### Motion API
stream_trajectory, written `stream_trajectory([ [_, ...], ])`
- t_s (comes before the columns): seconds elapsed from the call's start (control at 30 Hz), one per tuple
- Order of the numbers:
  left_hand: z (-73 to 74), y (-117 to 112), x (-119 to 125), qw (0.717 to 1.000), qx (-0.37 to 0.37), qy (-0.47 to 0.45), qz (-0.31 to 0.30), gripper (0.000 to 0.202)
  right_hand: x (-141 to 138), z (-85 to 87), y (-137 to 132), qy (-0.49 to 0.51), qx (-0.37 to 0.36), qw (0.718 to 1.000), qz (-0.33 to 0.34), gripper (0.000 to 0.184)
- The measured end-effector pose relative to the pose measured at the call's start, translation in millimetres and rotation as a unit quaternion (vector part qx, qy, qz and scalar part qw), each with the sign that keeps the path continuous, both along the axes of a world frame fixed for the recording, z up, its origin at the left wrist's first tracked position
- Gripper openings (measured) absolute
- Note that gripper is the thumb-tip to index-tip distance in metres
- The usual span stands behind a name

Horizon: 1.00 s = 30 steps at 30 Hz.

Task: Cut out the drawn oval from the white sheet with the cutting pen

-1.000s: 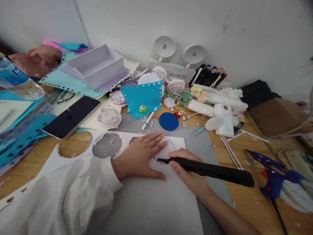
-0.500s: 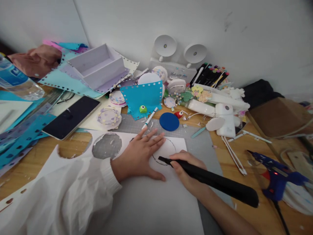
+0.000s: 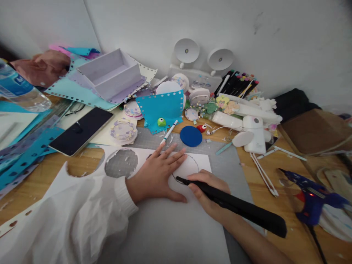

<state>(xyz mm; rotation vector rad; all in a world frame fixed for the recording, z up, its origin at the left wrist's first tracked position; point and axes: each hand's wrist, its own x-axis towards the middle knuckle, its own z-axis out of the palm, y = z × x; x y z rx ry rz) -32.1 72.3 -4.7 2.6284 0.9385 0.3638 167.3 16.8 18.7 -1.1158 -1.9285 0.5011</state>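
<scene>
My left hand (image 3: 156, 172) lies flat with its fingers spread on a white sheet of board (image 3: 176, 227), partly over a round outline. My right hand (image 3: 209, 190) grips a cutter with a long, thick black handle (image 3: 242, 211). Its narrow tip touches the lower left of the circular line (image 3: 197, 167), just right of my left hand. The left part of the circle is hidden under my fingers. To the left, the board has a ragged round hole (image 3: 121, 164) and a second cut-away curve at its edge.
A grey cutting mat (image 3: 228, 157) lies beneath the board. Beyond it are a blue disc (image 3: 190, 136), a white pen (image 3: 169, 132) and a blue card (image 3: 161, 108). A phone (image 3: 81, 131) lies left; a glue gun (image 3: 310, 198) with a lit red light stands right.
The cutter's tip has moved slightly left along the circular line, with my right hand following. My left hand stays flat in place on the board.
</scene>
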Motion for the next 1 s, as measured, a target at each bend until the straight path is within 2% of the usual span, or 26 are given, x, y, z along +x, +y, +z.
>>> stream_trajectory([
  [0.33,1.5,-1,1,1.0,0.0,0.003,0.0,0.111,-1,-13.1,-3,0.034,-0.027,0.999,0.032,0.011],
  [0.6,0.7,0,0,1.0,0.005,0.003,0.0,0.109,3,-12.0,-1,0.017,-0.018,0.998,0.062,0.015],
  [0.83,0.2,0,1,1.0,0.003,0.002,-0.002,0.11,4,-11.5,-1,0.013,-0.003,1.0,0.009,0.007],
  [1.0,1.2,-1,1,1.0,0.001,0.007,0.0,0.111,5,-11.5,-1,0.003,-0.011,0.999,0.046,0.009],
])
